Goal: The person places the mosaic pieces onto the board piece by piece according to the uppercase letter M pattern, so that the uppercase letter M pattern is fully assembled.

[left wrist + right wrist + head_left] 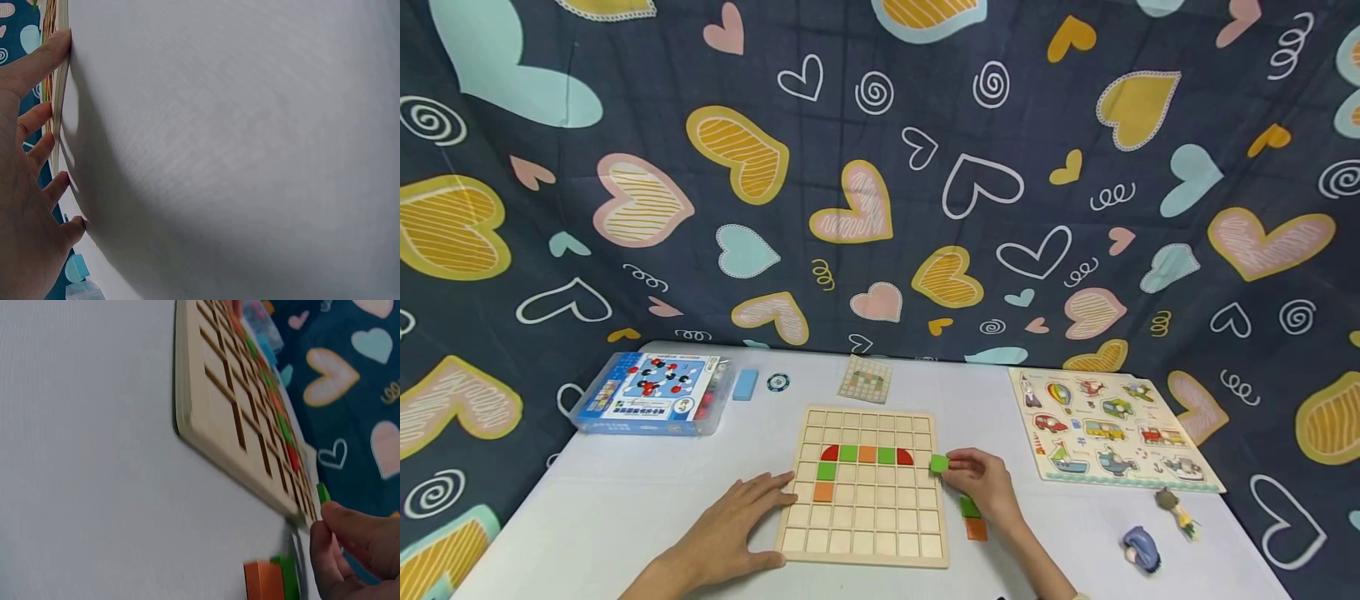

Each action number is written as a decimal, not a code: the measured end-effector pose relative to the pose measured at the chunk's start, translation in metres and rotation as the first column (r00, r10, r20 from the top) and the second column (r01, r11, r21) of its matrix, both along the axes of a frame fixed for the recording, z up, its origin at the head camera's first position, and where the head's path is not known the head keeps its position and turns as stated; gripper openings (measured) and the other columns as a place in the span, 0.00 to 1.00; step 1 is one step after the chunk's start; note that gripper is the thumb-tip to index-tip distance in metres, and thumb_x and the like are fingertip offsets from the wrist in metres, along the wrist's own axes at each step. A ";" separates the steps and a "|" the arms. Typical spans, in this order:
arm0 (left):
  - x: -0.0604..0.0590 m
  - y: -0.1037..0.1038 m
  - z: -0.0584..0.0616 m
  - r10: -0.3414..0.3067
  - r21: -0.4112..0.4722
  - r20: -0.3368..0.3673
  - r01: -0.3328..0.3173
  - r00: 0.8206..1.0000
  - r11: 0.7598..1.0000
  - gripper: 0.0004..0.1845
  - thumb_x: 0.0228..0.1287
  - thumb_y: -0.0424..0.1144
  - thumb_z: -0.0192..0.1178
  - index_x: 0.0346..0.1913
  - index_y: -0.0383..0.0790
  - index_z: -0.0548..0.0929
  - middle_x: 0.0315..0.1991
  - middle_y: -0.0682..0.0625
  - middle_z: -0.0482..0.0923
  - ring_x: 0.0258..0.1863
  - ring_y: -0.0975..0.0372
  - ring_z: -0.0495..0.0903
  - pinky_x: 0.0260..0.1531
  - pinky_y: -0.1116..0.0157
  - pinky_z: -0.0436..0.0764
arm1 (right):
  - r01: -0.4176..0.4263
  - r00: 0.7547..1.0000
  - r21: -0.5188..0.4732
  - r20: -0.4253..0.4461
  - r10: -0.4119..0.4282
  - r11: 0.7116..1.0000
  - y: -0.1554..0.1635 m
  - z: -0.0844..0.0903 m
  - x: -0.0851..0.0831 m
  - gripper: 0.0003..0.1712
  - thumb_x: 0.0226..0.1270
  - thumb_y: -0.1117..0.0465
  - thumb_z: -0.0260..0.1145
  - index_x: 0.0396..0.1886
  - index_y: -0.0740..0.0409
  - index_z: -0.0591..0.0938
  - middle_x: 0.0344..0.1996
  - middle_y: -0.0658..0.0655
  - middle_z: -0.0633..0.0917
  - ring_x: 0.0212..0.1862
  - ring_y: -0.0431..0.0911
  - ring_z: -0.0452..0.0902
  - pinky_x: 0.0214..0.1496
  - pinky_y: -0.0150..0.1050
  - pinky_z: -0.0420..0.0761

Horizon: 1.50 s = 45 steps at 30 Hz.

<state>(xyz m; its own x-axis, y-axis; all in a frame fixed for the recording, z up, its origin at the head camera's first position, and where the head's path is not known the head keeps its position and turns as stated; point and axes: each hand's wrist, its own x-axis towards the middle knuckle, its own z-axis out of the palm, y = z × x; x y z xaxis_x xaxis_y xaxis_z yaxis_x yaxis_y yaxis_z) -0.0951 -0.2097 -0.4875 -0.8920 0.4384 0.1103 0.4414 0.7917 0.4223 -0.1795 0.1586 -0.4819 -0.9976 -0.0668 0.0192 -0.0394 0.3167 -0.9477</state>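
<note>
Head view, left to right: left hand (pixel 737 521) lies flat near the table's front edge, fingers straight, fingertips touching the left edge of the wooden grid board (pixel 865 533). Right hand (pixel 981 483) pinches a green square tile (pixel 938 464) just beside the board's right edge. Green and orange tiles (pixel 973 517) lie beneath that hand.

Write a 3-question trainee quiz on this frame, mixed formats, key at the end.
1. True or false: the right hand pinches a green block beside the wooden grid board.
2. Multiple choice: the left hand is A) lifting the blue box, B) resting at the board's left edge, C) holding the card.
3. Fill in: near the right wrist lie a green and an ___ block.

Key: 1 true; 2 B; 3 orange.
</note>
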 end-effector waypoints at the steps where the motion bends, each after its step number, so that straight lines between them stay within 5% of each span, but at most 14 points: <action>1: 0.000 0.000 0.000 -0.001 0.000 -0.001 0.001 1.000 1.000 0.39 0.49 0.69 0.61 0.60 0.50 0.75 0.70 0.49 0.62 0.66 0.44 0.63 0.65 0.41 0.62 | -0.010 1.000 -0.006 0.002 0.010 1.000 -0.002 0.000 0.001 0.16 0.51 0.74 0.72 0.41 0.71 0.82 0.34 0.62 0.86 0.34 0.47 0.83 0.36 0.27 0.83; 20: 0.001 0.000 -0.004 0.014 0.000 -0.011 -0.014 1.000 1.000 0.38 0.48 0.69 0.61 0.60 0.51 0.75 0.70 0.50 0.63 0.66 0.45 0.64 0.64 0.41 0.63 | -0.203 0.978 -0.007 -0.058 0.203 0.979 -0.056 -0.008 0.006 0.16 0.55 0.72 0.71 0.43 0.72 0.81 0.36 0.65 0.84 0.36 0.52 0.83 0.37 0.29 0.84; 31: 0.002 0.000 -0.004 0.007 0.000 -0.033 -0.007 0.999 1.000 0.38 0.49 0.70 0.60 0.60 0.52 0.75 0.70 0.50 0.63 0.66 0.44 0.64 0.64 0.41 0.64 | -0.187 0.962 0.143 -0.172 0.210 0.972 -0.077 -0.006 0.008 0.13 0.49 0.72 0.74 0.36 0.69 0.83 0.29 0.57 0.84 0.29 0.38 0.78 0.31 0.27 0.83; 45: 0.000 0.000 0.000 0.010 -0.006 0.016 -0.010 1.000 1.000 0.39 0.50 0.71 0.59 0.61 0.51 0.74 0.70 0.49 0.62 0.66 0.43 0.63 0.65 0.41 0.62 | -0.236 0.953 0.141 -0.162 0.258 0.961 -0.084 -0.004 0.004 0.12 0.52 0.72 0.73 0.37 0.69 0.82 0.29 0.57 0.84 0.30 0.42 0.80 0.32 0.27 0.83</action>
<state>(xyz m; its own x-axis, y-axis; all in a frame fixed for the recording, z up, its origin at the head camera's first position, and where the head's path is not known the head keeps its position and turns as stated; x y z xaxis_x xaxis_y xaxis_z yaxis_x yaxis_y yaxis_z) -0.0947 -0.2094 -0.4870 -0.8979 0.4302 0.0931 0.4266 0.7983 0.4252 -0.1752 0.0751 -0.4858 -0.9307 -0.3231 0.1713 -0.2947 0.3855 -0.8744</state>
